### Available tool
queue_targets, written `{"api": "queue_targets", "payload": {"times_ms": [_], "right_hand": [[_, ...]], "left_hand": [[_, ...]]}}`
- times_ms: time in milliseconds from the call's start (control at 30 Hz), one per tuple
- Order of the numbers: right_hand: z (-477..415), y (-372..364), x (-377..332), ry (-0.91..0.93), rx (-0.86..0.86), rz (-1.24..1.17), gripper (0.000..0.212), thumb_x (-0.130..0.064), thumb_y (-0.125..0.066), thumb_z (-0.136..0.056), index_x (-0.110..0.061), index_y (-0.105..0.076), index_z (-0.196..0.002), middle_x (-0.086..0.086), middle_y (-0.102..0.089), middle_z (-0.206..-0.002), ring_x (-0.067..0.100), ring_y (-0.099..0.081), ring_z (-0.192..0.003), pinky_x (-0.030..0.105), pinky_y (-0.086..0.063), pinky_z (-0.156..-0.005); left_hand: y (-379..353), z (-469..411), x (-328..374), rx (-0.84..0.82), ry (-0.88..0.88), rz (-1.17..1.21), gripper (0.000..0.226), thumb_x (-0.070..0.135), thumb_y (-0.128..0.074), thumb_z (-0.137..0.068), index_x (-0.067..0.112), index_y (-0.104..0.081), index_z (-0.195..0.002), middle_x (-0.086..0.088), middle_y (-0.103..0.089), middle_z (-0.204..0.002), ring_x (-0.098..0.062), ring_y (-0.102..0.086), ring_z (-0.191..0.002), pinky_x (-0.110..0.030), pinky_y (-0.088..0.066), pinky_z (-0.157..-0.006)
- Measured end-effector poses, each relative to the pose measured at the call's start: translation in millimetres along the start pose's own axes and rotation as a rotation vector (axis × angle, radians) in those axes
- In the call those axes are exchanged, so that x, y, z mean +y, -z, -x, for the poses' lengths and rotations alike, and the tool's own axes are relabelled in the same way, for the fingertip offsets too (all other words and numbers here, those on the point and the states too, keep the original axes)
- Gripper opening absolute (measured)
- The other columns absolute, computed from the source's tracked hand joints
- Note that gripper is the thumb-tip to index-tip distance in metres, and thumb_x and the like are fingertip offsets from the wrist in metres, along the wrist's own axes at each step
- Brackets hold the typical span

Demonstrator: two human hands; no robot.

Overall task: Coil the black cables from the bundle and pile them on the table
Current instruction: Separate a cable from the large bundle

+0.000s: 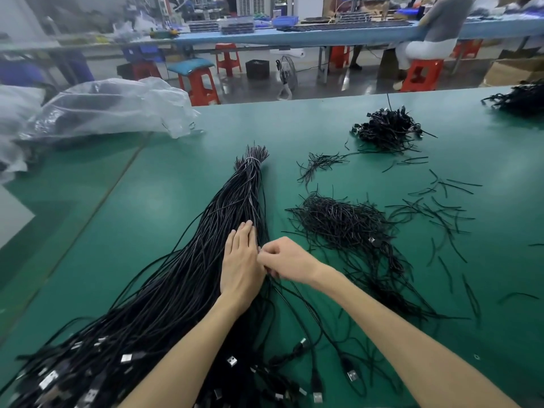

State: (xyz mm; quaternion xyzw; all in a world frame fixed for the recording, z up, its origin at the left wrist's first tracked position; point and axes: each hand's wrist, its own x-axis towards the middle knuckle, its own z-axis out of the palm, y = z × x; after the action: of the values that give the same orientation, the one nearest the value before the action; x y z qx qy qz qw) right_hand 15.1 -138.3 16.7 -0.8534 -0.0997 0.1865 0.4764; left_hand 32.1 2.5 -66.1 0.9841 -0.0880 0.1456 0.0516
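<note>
- While my left hand (241, 260) lies flat on the bundle (191, 290), fingers straight and pressing down, my right hand (284, 259) is curled just beside it, pinching a cable (294, 294) at the bundle's right edge (one strand or more, cannot tell).
- Count: one bundle of black cables, many strands, too many to count.
- Bundle's long axis runs from near-left to far-centre on the green table (147, 201).
- Its tied end (253, 160) points away from me, narrow and cinched, with bare tips splaying past the tie.
- The near end fans wide at bottom left, with the silver USB plugs (48, 379) there (at least ten visible).
- A few loose cables (332, 343) trail off the bundle's right side under my right forearm, plugs toward me.
- Coiled piles: two in view. One coiled pile (388, 131) sits far right of centre, well apart from the bundle; a second pile (521, 97) sits at the far right edge, partly cut off.
- Black ties: one big heap (338, 222) just right of my hands, one small clump (318, 163) beyond it, and scattered ties (441, 207) further right.
- One clear plastic bag (103, 107), crumpled, at far left on the table.
- Background: several red stools (422, 75) and one seated person (435, 33) at a blue bench.
</note>
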Motion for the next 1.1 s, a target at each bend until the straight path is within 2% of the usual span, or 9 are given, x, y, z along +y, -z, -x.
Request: {"api": "queue_targets", "payload": {"times_ms": [133, 267, 400, 467, 533, 600, 733, 933, 1100], "right_hand": [[32.3, 0.5, -2.2, 0.090, 0.047, -0.100, 0.028, -0.012, -0.054, -0.092, 0.000, -0.055, -0.066, 0.005, -0.059, -0.057, 0.008, -0.044, -0.045, 0.021, -0.038, -0.051], [64.5, 3.0, -7.1, 0.135, -0.210, -0.119, 0.026, -0.016, -0.055, -0.095, -0.012, -0.060, -0.070, 0.004, -0.066, -0.060, 0.010, -0.055, -0.042, 0.019, -0.040, -0.042], [66.3, 31.0, -10.1, 0.152, 0.108, -0.451, 0.022, -0.009, -0.052, -0.102, 0.004, -0.060, -0.086, 0.017, -0.069, -0.070, 0.024, -0.066, -0.053, 0.026, -0.045, -0.039], [60.5, 54.9, -9.7, 0.148, 0.291, -0.723, 0.019, -0.005, -0.051, -0.102, 0.005, -0.062, -0.091, 0.023, -0.070, -0.076, 0.029, -0.071, -0.064, 0.027, -0.054, -0.049], [56.1, 73.4, -6.9, 0.157, 0.420, -0.996, 0.019, -0.003, -0.050, -0.103, 0.006, -0.064, -0.094, 0.024, -0.072, -0.080, 0.030, -0.075, -0.073, 0.026, -0.059, -0.060], [56.4, 87.3, -0.1, 0.148, 0.503, -1.202, 0.020, -0.002, -0.049, -0.103, 0.005, -0.063, -0.092, 0.022, -0.073, -0.080, 0.027, -0.076, -0.074, 0.024, -0.060, -0.063], [71.3, 109.3, 25.7, 0.061, 0.623, -1.429, 0.023, -0.005, -0.049, -0.104, -0.004, -0.060, -0.084, 0.008, -0.066, -0.073, 0.014, -0.067, -0.060, 0.020, -0.055, -0.054], [107.9, 83.5, 61.7, -0.090, 0.541, -1.133, 0.016, -0.011, -0.052, -0.103, -0.008, -0.057, -0.087, 0.001, -0.055, -0.070, 0.009, -0.043, -0.051, 0.019, -0.035, -0.043], [129.2, 36.8, 68.0, -0.167, 0.313, -0.745, 0.018, -0.009, -0.056, -0.100, -0.003, -0.065, -0.086, 0.010, -0.061, -0.074, 0.017, -0.056, -0.054, 0.025, -0.046, -0.046]], "left_hand": [[5.3, -0.7, 1.0, 0.088, 0.041, 0.187, 0.051, 0.018, -0.033, -0.108, 0.003, -0.033, -0.157, -0.010, -0.026, -0.167, -0.019, -0.018, -0.157, -0.034, 0.000, -0.129], [7.6, 0.9, 0.7, 0.146, 0.022, 0.256, 0.039, 0.012, -0.047, -0.104, 0.007, -0.057, -0.141, -0.012, -0.045, -0.156, -0.019, -0.030, -0.151, -0.034, -0.006, -0.129], [26.3, 9.0, 14.6, 0.242, -0.016, 0.591, 0.018, 0.003, -0.058, -0.098, 0.009, -0.072, -0.109, -0.002, -0.067, -0.116, -0.016, -0.057, -0.116, -0.045, -0.041, -0.113], [49.9, 13.5, 37.0, -0.035, 0.025, 0.987, 0.027, 0.022, -0.049, -0.108, 0.011, -0.073, -0.102, -0.002, -0.073, -0.102, -0.016, -0.067, -0.099, -0.043, -0.051, -0.095], [75.9, 15.9, 60.0, -0.514, 0.067, 1.488, 0.064, 0.049, -0.029, -0.111, 0.002, -0.071, -0.101, -0.017, -0.075, -0.093, -0.034, -0.073, -0.090, -0.045, -0.054, -0.093], [89.6, 20.2, 69.1, -0.825, 0.033, 1.699, 0.080, 0.065, -0.018, -0.106, 0.003, -0.068, -0.103, -0.015, -0.069, -0.077, -0.032, -0.069, -0.069, -0.041, -0.056, -0.082], [100.5, 20.8, 47.4, -0.683, -0.024, 1.697, 0.037, 0.037, -0.052, -0.107, 0.005, -0.070, -0.112, 0.005, -0.049, -0.062, -0.009, -0.038, -0.045, -0.023, -0.047, -0.054], [96.8, 21.5, -6.8, -0.573, 0.113, 2.138, 0.054, 0.021, -0.072, -0.096, 0.007, -0.056, -0.145, 0.005, -0.065, -0.096, -0.002, -0.050, -0.062, -0.018, -0.052, -0.070], [85.7, 22.6, 3.4, -0.466, 0.260, 2.046, 0.030, 0.037, -0.066, -0.099, 0.014, -0.075, -0.117, 0.003, -0.057, -0.096, -0.011, -0.058, -0.083, -0.027, -0.055, -0.082]]}}
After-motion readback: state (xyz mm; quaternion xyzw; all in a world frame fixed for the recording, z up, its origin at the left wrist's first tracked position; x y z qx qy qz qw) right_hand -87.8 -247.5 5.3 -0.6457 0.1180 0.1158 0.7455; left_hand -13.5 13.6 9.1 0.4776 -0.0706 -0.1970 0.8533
